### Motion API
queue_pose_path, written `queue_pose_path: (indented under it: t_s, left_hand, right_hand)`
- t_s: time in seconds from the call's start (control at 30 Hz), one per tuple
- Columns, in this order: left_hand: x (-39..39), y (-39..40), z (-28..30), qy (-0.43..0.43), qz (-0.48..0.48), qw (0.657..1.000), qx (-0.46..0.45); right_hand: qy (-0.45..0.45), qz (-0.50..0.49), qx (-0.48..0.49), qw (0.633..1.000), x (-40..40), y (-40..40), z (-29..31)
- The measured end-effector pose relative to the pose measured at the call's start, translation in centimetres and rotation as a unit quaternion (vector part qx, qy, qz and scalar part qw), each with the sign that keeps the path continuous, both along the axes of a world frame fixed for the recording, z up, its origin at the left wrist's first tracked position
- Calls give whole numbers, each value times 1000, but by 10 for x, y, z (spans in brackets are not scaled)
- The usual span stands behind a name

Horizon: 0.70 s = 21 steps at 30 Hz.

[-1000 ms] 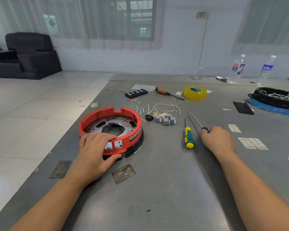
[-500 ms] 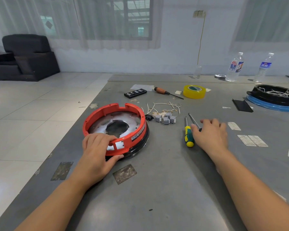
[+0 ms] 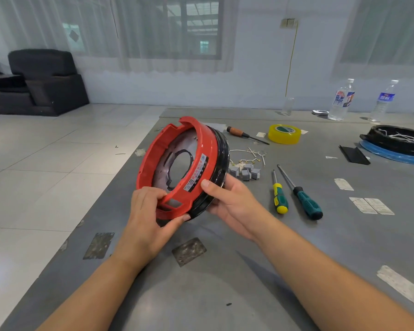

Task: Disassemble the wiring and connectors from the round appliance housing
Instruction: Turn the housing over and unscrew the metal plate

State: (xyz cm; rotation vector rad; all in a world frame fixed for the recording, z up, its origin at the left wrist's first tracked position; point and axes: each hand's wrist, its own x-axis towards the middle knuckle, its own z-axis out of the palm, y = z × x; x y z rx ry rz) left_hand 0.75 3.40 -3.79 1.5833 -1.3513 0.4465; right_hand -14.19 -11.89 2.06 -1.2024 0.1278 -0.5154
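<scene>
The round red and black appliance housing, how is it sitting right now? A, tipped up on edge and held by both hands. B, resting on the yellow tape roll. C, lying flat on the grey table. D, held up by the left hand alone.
A: the round red and black appliance housing is tilted up, open side toward the camera, with the left hand gripping its near rim and the right hand holding its black edge.
</scene>
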Motion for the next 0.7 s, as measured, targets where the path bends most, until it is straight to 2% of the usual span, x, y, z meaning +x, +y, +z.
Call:
queue_pose_path:
  t_s: [0.13,0.23,0.33,0.4,0.5,0.6,0.7]
  left_hand:
    - [3,0,-1,46,4,999,29]
    - [3,2,0,77,-17,996,42]
    - [5,3,4,140,-23,990,-19]
    - [8,5,8,184,-9,980,-79]
    - [13,10,10,250,24,959,-127]
    - [23,13,8,315,31,942,-115]
    - [32,9,3,389,-35,917,-77]
  right_hand:
    - [20,-37,-142,989,7,-5,23]
    - [56,-50,-305,949,7,-9,44]
    - [129,-86,-480,863,4,-14,61]
    - [182,-105,-578,788,0,-15,67]
    - [215,-114,-697,675,-8,-7,67]
    - [223,-105,-767,592,-14,7,56]
    - [214,-95,-818,526,-15,21,41]
